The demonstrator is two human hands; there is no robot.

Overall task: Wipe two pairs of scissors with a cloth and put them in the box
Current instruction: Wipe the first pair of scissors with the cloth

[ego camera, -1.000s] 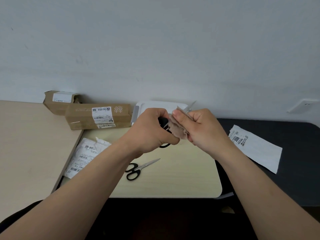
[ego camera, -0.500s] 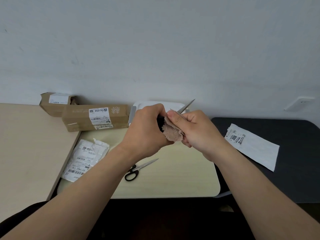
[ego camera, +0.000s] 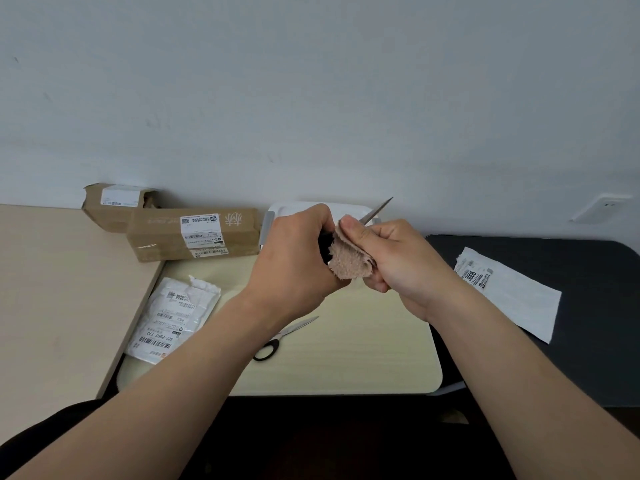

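Head view: scissors [ego camera: 375,212] held in a cloth [ego camera: 349,263] above the table [ego camera: 363,358].
Left hand [ego camera: 294,258] grips the handles; right hand [ego camera: 391,258] pinches the cloth round the blades. Second scissors [ego camera: 287,334] lie on the table by the left forearm [ego camera: 207,341], white box [ego camera: 298,207] behind the hands.

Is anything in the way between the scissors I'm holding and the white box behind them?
Nothing visible. The scissors, gripped by the left hand with the right hand pinching the cloth round the blade, are held in front of the white box; the hands hide most of it.
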